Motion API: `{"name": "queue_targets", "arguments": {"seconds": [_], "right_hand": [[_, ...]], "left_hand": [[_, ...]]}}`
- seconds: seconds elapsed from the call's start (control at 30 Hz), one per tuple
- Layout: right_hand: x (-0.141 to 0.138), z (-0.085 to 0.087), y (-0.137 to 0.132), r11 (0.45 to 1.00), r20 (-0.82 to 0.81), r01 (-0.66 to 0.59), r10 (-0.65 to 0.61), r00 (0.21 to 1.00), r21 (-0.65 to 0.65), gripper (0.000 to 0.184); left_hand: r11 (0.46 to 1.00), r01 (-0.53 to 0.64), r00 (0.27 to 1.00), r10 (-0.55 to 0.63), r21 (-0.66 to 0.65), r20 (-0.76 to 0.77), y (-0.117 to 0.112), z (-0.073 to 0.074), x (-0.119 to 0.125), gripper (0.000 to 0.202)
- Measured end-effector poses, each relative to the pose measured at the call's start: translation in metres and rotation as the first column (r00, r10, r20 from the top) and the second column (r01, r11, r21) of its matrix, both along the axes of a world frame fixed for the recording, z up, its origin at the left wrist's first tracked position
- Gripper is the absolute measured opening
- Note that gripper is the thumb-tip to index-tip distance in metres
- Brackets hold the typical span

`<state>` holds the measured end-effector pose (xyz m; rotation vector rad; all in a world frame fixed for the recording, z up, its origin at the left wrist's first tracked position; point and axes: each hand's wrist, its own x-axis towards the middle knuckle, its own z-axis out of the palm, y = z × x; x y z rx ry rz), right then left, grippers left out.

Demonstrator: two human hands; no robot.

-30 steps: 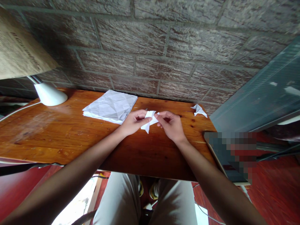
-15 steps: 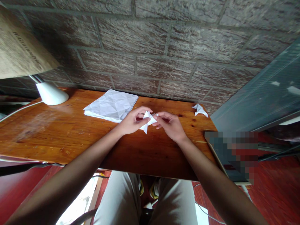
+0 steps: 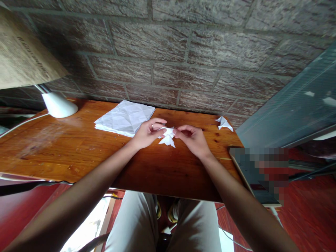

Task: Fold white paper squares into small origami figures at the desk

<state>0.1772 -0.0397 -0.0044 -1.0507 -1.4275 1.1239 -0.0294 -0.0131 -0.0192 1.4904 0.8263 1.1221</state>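
Observation:
Between my hands is a small white origami figure (image 3: 168, 135) with several pointed flaps, held just over the wooden table. My left hand (image 3: 150, 133) pinches its left side between thumb and fingers; a ring shows on one finger. From the other side, my right hand (image 3: 192, 138) grips the right edge with thumb and forefinger. Left of the figure lies a stack of creased white paper sheets (image 3: 126, 117), partly behind my left hand. A second folded paper figure (image 3: 224, 123) rests at the table's far right corner.
The wooden table (image 3: 65, 147) runs against a stone-block wall (image 3: 168, 45). A lamp with a white base (image 3: 59, 105) and paper-like shade (image 3: 28, 52) stands at the left. At the right are a dark flat panel (image 3: 258, 185), partly pixelated, and a grey-blue panel (image 3: 291, 94).
The origami figure has been turned between my hands, so its pointed flaps now spread toward me. Both hands still hold it in nearly the same place.

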Motion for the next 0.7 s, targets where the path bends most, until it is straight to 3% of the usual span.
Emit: {"name": "queue_targets", "arguments": {"seconds": [0.3,0.53,0.7], "right_hand": [[0.0041,-0.0036,0.0018,0.997,0.048,-0.065,0.063,0.997,0.043,0.025],[0.0005,-0.0072,0.0023,0.995,-0.003,-0.098,0.098,0.995,0.023,0.030],[0.0010,-0.0050,0.0013,0.995,-0.012,-0.095,0.095,0.995,0.010,0.030]], "left_hand": [[0.998,-0.056,0.997,0.058,0.034,-0.059,0.0010,-0.0001,-0.0019,0.050],[0.998,0.010,0.992,-0.001,0.070,-0.126,-0.0024,0.0038,0.0018,0.038],[0.999,-0.012,0.995,0.016,0.047,-0.096,-0.0021,0.0036,0.0013,0.038]]}}
